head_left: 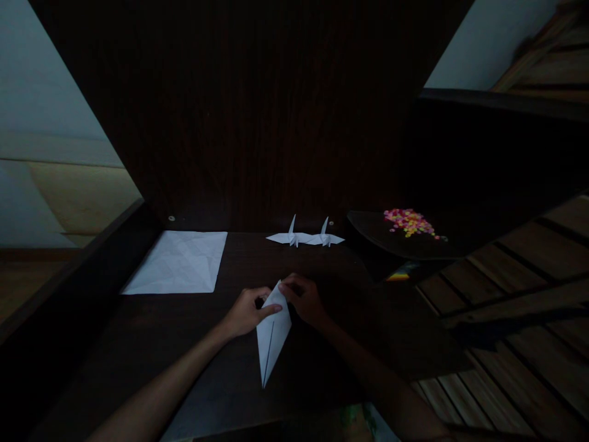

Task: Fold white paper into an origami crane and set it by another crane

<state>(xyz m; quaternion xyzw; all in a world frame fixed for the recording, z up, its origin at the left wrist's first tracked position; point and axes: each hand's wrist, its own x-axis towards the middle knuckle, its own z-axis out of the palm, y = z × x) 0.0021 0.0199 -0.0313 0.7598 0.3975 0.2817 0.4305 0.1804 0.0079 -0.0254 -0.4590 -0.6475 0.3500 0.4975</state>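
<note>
A white folded paper (271,344), kite-shaped with a slit down its middle, is held just above the dark desk, its long point toward me. My left hand (251,310) grips its left side, thumb laid across the front face and fingers behind. At the upper tip, my right hand (301,298) pinches the paper between thumb and fingers. Beyond my hands, two joined white paper cranes (308,239) stand near the back panel, wings touching. To the left lies a flat, creased white paper sheet (177,263).
The dark desk (138,344) has a raised side wall (69,264) on the left and a tall back panel (257,110). On a dark corner shelf (368,224) at the right sits a heap of small pink and yellow pieces (409,222). Wooden slats (519,294) show farther right.
</note>
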